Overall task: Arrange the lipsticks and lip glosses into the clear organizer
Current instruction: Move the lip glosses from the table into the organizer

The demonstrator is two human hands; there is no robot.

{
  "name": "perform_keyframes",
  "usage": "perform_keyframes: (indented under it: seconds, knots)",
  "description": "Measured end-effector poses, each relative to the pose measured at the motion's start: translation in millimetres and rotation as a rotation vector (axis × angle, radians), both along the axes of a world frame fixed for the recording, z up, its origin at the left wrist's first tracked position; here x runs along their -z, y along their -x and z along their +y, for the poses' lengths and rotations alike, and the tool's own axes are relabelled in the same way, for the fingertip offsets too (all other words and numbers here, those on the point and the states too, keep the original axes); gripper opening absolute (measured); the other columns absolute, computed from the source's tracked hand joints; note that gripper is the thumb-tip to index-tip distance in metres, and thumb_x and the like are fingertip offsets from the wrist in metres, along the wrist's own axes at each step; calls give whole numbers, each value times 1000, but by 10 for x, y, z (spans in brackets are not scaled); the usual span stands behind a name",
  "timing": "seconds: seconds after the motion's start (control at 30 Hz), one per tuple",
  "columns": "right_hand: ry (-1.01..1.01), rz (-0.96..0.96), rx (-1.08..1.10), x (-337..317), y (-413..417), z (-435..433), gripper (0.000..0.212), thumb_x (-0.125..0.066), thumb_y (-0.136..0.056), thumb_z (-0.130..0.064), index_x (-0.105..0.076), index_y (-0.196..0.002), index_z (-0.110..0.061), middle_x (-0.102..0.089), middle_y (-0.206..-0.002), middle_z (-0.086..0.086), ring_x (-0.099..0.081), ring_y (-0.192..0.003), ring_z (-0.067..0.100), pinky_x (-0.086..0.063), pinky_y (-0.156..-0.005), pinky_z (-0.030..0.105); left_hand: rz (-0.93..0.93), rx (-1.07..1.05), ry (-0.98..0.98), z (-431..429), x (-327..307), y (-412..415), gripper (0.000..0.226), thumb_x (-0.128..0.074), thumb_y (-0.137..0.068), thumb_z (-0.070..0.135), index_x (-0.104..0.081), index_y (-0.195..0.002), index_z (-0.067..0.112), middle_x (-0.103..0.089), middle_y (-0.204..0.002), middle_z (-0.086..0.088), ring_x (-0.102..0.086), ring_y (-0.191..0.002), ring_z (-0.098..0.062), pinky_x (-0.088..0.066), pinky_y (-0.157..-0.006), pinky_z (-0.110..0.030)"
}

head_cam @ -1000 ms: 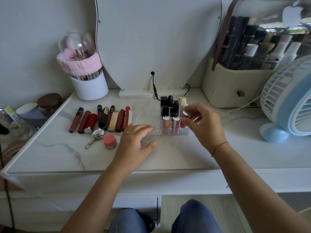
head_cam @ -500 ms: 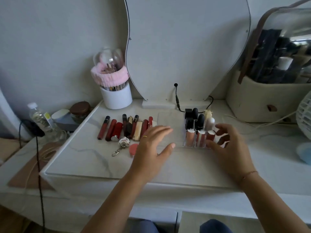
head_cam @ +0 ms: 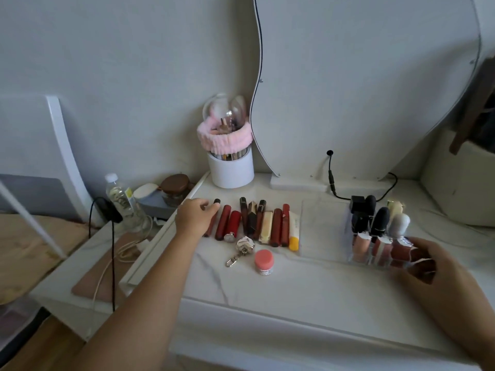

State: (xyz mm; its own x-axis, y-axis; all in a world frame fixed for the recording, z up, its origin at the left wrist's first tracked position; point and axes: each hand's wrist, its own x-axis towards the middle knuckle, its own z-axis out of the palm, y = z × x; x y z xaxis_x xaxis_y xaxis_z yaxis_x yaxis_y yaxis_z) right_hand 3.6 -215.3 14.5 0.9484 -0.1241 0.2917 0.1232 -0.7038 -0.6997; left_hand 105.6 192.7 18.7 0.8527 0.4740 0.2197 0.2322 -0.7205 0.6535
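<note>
A row of red, brown and cream lipsticks and lip glosses [head_cam: 267, 224] lies on the white marble table [head_cam: 294, 285]. My left hand [head_cam: 194, 216] reaches to the row's left end, fingers curled around the leftmost red lip gloss [head_cam: 216, 202], whose black cap sticks out past my thumb. The clear organizer [head_cam: 321, 228] stands to the right; its right-hand slots hold several upright lipsticks and glosses [head_cam: 375, 226]. My right hand [head_cam: 431, 266], blurred, hovers at the organizer's front right corner with fingers apart and nothing in it.
A pink-lidded jar [head_cam: 264, 261] and a keychain [head_cam: 242, 247] lie in front of the row. Behind stand a white brush cup with a pink headband [head_cam: 231, 167], a mirror [head_cam: 361, 89] and a black cable [head_cam: 331, 178]. A water bottle [head_cam: 120, 199] stands off the left edge.
My left hand has moved from in front of the organizer leftward to the far end of the row and closed on the leftmost lip gloss. My right hand withdrew slightly from the organizer. The view swung left.
</note>
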Motion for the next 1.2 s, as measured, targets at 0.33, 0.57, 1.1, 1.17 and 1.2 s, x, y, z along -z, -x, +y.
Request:
perform_keyframes:
  seconds: [0.33,0.57,1.1,1.17,1.2]
  knots:
    - [28,2,35,5,-11,-3,45,-75,-72,-14,-59,-114,-20,-63,-76,-3,-60,-67,16,-42,-56,11,82,-23,23,11,-66,-128,29,-66,-76,29,-62,-55,10,-54,-51,-6,-57,-59,-28,-34,-51,-26]
    - [5,-19,38,-59,43,38,44,-75,-73,-9,-61,-114,-15,-64,-78,1,-60,-69,16,-43,-57,18,-150,-18,588,84,-302,-167,22,-69,-78,12,-69,-92,-5,-64,-66,-10,-58,-56,-20,-53,-57,-25]
    - [-31,-36,7,-11,17,-1,39,-71,-77,-13,-59,-113,-19,-63,-81,-1,-57,-70,12,-38,-57,18,-251,622,629,-1613,-669,37,13,-67,-83,15,-65,-96,18,-71,-93,-1,-64,-88,-8,-49,-89,-25]
    - [-34,-29,9,3,5,-9,39,-70,-77,-13,-59,-113,-20,-62,-80,-2,-56,-69,12,-38,-58,18,-217,587,616,-1598,-552,11,12,-67,-83,17,-67,-93,22,-72,-94,0,-65,-90,-9,-48,-91,-27]
    - [-36,-26,11,8,2,-12,39,-70,-77,-13,-59,-114,-20,-61,-80,-2,-56,-69,12,-38,-58,19,-201,582,611,-1590,-501,7,11,-68,-82,18,-67,-92,24,-73,-95,0,-66,-91,-9,-49,-91,-28]
